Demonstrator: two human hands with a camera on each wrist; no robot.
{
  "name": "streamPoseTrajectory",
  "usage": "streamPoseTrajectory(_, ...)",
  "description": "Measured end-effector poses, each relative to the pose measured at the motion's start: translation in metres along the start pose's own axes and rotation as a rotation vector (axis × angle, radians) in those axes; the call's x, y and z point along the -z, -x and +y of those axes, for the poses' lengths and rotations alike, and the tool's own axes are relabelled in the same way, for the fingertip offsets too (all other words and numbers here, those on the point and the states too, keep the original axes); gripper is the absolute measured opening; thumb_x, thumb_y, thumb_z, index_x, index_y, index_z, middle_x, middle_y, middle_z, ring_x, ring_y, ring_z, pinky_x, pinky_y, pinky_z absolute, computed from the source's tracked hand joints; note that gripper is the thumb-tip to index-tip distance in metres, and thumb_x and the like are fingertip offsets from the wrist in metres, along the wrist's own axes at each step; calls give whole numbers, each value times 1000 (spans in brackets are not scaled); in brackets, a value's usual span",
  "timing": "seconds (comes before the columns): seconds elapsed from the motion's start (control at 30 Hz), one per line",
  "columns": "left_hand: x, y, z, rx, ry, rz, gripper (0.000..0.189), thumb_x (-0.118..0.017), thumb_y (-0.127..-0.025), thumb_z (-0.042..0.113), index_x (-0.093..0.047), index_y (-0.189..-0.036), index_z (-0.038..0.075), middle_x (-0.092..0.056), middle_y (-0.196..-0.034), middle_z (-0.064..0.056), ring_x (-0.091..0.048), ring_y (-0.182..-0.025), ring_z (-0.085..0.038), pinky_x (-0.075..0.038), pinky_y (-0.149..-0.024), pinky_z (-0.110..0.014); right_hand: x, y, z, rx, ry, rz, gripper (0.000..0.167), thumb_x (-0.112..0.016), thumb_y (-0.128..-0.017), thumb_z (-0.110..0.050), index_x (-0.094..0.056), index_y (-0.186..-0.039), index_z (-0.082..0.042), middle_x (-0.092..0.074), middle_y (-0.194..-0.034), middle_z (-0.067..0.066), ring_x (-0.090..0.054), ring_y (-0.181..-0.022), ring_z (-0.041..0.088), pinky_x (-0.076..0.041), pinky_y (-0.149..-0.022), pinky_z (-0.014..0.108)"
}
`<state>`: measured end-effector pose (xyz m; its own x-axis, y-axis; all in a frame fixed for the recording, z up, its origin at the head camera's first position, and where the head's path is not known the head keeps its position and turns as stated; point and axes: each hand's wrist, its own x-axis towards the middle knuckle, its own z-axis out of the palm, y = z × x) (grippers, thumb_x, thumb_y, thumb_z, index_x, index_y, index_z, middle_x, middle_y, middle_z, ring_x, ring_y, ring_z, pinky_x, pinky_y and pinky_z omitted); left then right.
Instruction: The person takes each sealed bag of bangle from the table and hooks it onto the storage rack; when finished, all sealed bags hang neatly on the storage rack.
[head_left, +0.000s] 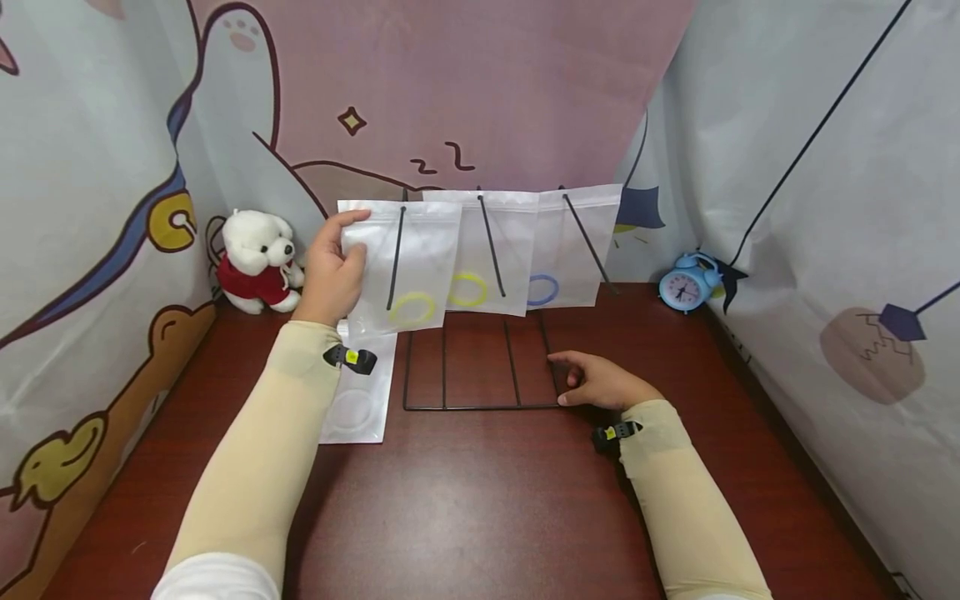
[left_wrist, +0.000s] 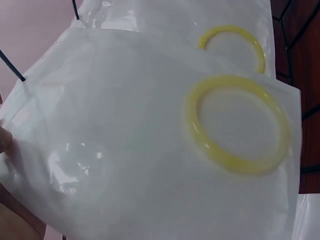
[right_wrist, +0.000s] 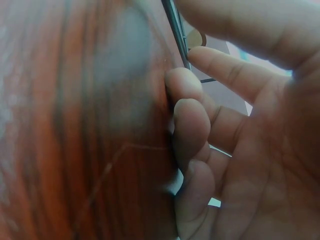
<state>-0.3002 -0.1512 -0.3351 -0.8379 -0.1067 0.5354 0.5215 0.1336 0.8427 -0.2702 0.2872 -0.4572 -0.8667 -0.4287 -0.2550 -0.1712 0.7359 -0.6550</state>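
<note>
Left hand pinches upper left edge of a white translucent plastic bag. Bag extends right of the grip, threaded near its top on a straight black rod; round yellow ring inside, low. Right hand touches black wire rack; cannot tell whether pinching.

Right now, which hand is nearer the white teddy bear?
Left. The left hand is just right of the bear, pinching a bag; the right hand is farther right, at the black rack.
</note>
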Motion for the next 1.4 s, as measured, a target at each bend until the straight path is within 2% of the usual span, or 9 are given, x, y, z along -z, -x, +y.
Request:
streamPoseTrajectory(0.4, -1, -9, -3, -1, -73, -22, 48, -47, -100, -4, -62, -142, 11, -65, -122, -13, -59, -90, -15, -51, -71, -22, -1, 1, 1, 5, -10, 4, 77, -85, -90, -18, -48, -157, -10, -58, -98, 8, -52, -86, 22, -45, -74, 35)
streamPoseTrajectory(0.57, 2, -6, -5, -27, -22, -16, 43, -47, -99, -8, -63, -137, 3, -63, -132, -12, -59, -101, -15, -49, -78, -23, -2, 1, 2, -6, -3, 14, 76, -85, -89, -17, -49, -156, -11, -58, -98, 8, -52, -87, 23, -46, -75, 36)
streamPoseTrajectory(0.73, 9, 2, -6, -85, -130, 35, 37, -52, -96, -10, -70, -127, 0, -62, -136, -11, -54, -112, -16, -44, -90, -27, -2, 2, 2, -9, -7, 15, 77, -85, -89, -16, -48, -157, -11, -57, -99, 9, -52, -88, 24, -46, -76, 37)
streamPoseTrajectory(0.83, 17, 8, -9, -84, -157, 70, 31, -54, -95, -10, -71, -119, -2, -60, -143, -10, -53, -127, -18, -45, -101, -39, -1, 1, 3, -6, -3, 16, 77, -85, -89, -17, -48, -157, -11, -57, -99, 9, -52, -89, 24, -46, -76, 37)
streamPoseTrajectory(0.93, 26, 16, -17, -48, -151, 103, 27, -53, -96, -10, -69, -117, -5, -57, -148, -10, -51, -138, -19, -46, -107, -44, -1, 0, 4, 1, -3, 16, 77, -85, -89, -17, -48, -156, -11, -58, -99, 8, -52, -89, 23, -46, -76, 37)
streamPoseTrajectory(1.17, 52, 44, -49, 121, -128, 229, 33, -52, -98, -9, -60, -130, -9, -59, -145, -15, -54, -135, -23, -43, -103, -28, -1, 0, 3, 13, -9, 12, 77, -85, -89, -17, -49, -156, -10, -59, -99, 9, -53, -90, 23, -46, -77, 37)
streamPoseTrajectory(1.3, 66, 60, -66, 228, -134, 298, 34, -56, -98, -5, -60, -132, -5, -63, -129, -7, -56, -130, -23, -43, -106, -28, 0, 0, 1, 8, -5, 16, 77, -86, -89, -16, -49, -156, -10, -59, -99, 9, -53, -90, 23, -46, -77, 37)
streamPoseTrajectory(1.37, 72, 64, -72, 275, -154, 308, 34, -58, -98, -3, -61, -132, -4, -62, -121, 2, -57, -125, -22, -44, -106, -28, 0, 0, 2, 2, -5, 16, 77, -86, -88, -16, -49, -156, -11, -59, -99, 9, -53, -89, 23, -46, -77, 37)
streamPoseTrajectory(1.4, 74, 65, -76, 293, -169, 306, 34, -59, -98, -2, -60, -132, -4, -63, -121, 2, -57, -124, -23, -44, -104, -26, 0, 0, 3, -2, -8, 16, 77, -86, -88, -16, -50, -156, -11, -59, -98, 9, -53, -89, 23, -46, -77, 37)
